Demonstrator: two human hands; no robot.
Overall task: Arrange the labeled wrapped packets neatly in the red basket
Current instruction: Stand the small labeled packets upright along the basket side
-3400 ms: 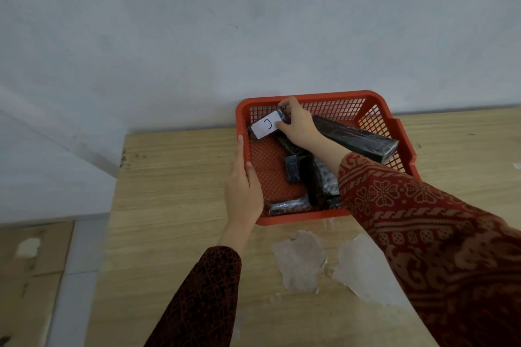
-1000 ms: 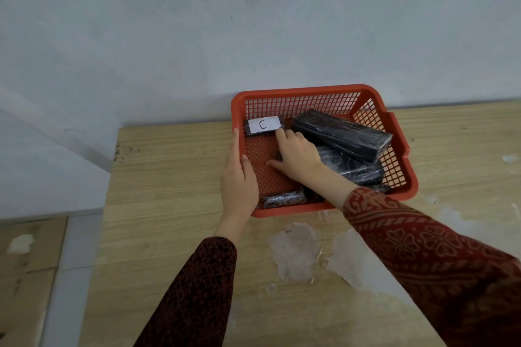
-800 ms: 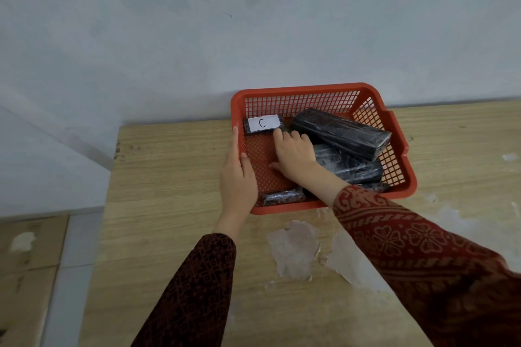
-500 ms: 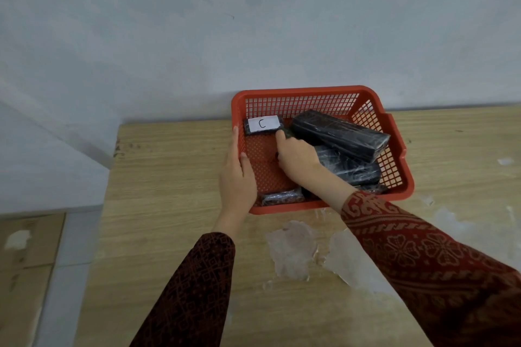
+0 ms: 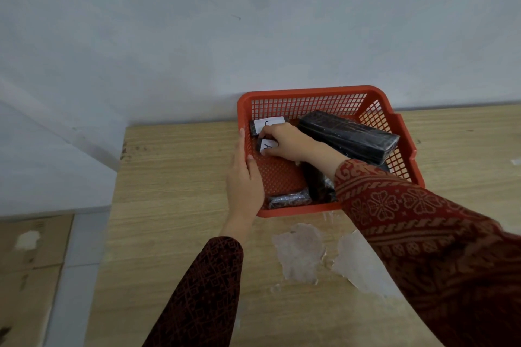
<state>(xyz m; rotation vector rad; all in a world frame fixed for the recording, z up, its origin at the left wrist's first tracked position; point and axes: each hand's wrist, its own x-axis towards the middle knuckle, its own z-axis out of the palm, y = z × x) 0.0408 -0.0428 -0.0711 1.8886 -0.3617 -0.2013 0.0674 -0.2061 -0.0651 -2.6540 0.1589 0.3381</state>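
The red basket (image 5: 310, 93) stands on the wooden table against the wall. My left hand (image 5: 244, 177) lies flat against its left wall, thumb over the rim. My right hand (image 5: 287, 142) reaches into the far left of the basket and grips a small black wrapped packet with a white label (image 5: 267, 146). Just behind it lies the packet labeled C (image 5: 269, 123), against the back wall. A large black packet (image 5: 348, 135) leans across the right side. Two more dark packets lie near the front wall: one flat (image 5: 287, 200), one standing beside my wrist (image 5: 315, 183).
The table (image 5: 174, 177) has torn pale patches (image 5: 300, 251) in its surface in front of the basket. Its left edge drops off to a floor with cardboard (image 5: 28, 248). A grey wall rises right behind the basket.
My right hand has taken up a second labeled packet and moved it to the far left of the basket, just in front of the C packet. The left hand stays on the basket.
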